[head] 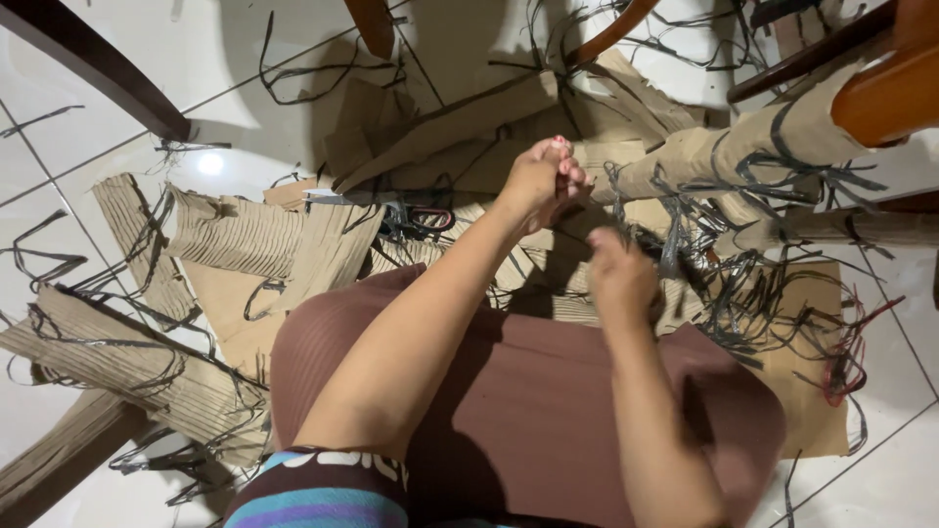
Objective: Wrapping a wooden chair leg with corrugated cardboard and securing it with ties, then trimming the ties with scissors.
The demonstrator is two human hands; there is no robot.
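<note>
Black strands (675, 230) | left hand (541, 181) pinched one, fingers together | right hand (619, 277) blurred, grip unclear | cardboard strips (245, 235) around

The right hand (621, 279) is motion-blurred; its fingers and whatever they hold cannot be made out. The left hand (541, 181) is closed, its grasp hidden by its own fingers. Brown wooden chair legs (880, 93) are cut off by the top and right edges. The flattened brown corrugated cardboard sheets (235, 235) run beneath the maroon-clad lap (548, 391), partly hidden.
</note>
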